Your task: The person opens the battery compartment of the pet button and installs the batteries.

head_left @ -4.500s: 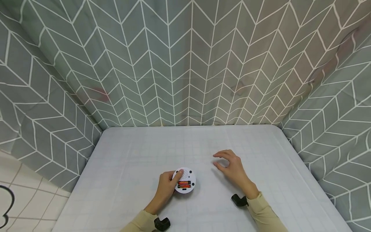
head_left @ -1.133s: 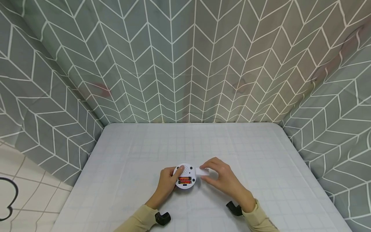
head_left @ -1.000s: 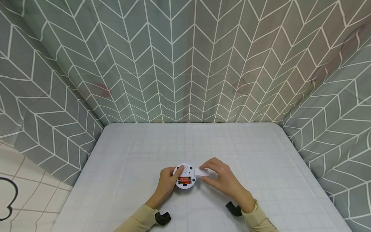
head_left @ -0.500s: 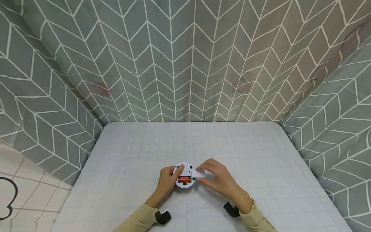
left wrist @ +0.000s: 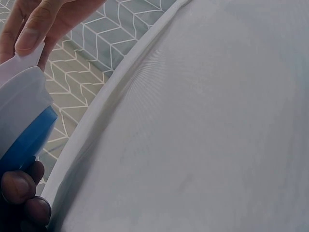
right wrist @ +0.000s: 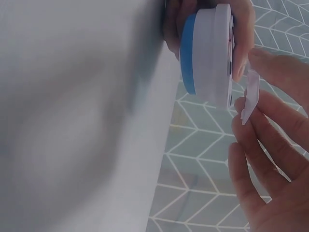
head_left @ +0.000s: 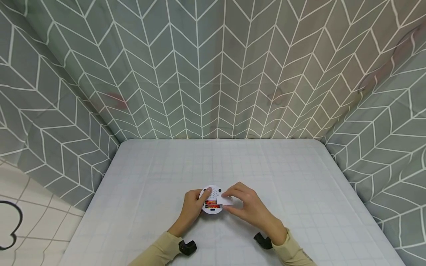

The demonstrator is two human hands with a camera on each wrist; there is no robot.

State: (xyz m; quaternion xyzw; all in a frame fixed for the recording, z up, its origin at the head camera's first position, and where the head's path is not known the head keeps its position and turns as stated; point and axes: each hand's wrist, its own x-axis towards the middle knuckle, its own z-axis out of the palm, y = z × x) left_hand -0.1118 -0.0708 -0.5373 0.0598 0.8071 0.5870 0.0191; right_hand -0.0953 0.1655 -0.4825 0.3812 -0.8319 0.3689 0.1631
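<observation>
A round white device with speaker holes and small dark feet is tilted toward the head camera, above the table. Two red-and-black batteries lie in its uncovered compartment. My left hand grips its left side, thumb over the back. My right hand pinches a small white battery cover at the device's right edge, overlapping the compartment's right end in the head view. In the right wrist view, a narrow gap separates the cover from the device. Its blue front shows in the left wrist view.
The hands are over a table covered with a white cloth. Grey patterned curtains stand behind it and along both sides. A black wrist camera mount sits on the left forearm, and another mount on the right.
My right hand, empty in the oldest frame, now holds the battery cover. Over the last second it has moved left with the cover, from beside the device to over its edge. The left hand keeps its grip.
</observation>
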